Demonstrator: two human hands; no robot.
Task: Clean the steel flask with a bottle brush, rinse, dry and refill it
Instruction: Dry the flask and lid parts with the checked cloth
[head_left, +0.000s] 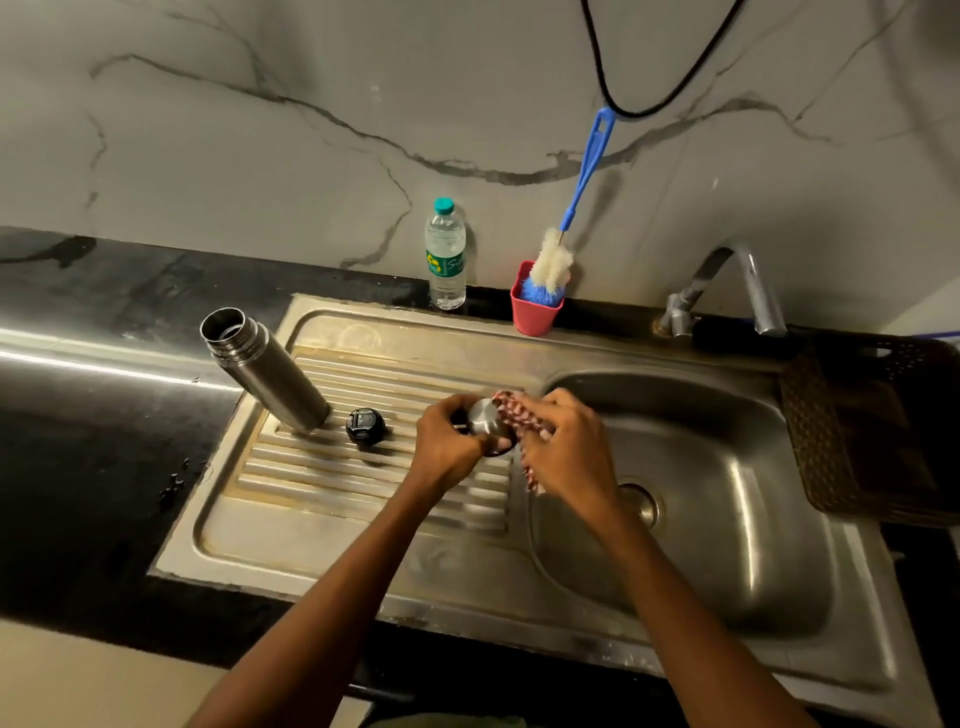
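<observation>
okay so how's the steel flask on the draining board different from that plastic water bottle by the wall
The steel flask is opaque brushed metal; the plastic water bottle is clear with a green label. The steel flask stands open, its mouth uncapped, while the plastic water bottle has its teal cap on. The steel flask sits on the ribbed draining board; the plastic water bottle stands on the dark counter against the wall. Both stand upright and untouched by either hand.

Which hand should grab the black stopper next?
Probably the left hand. It is nearer the black stopper on the ribbed drainboard, though it must first put down the steel cup. The right hand is farther off over the sink side, fingers gripping the checked cloth.
</observation>
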